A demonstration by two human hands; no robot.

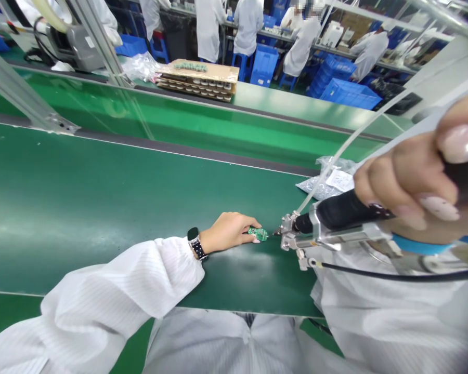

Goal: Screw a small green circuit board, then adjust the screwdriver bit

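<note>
Your left hand (pixel 228 232) pinned a small green circuit board (pixel 258 233) flat on the dark green conveyor belt (pixel 101 208), fingertips pinched on its near end. Its long axis ran left to right, free end toward the soldering tool (pixel 335 221). Your right hand (pixel 417 182) gripped that tool's black handle tightly, tip just beside the board.

Smooth, slightly glossy green counter (pixel 101 208), bare metal tool head (pixel 296 240) with matt black grip, white ribbed cloth sleeve (pixel 113 291), crinkled clear plastic bag (pixel 327 179), brown cardboard trays (pixel 197 79)
</note>
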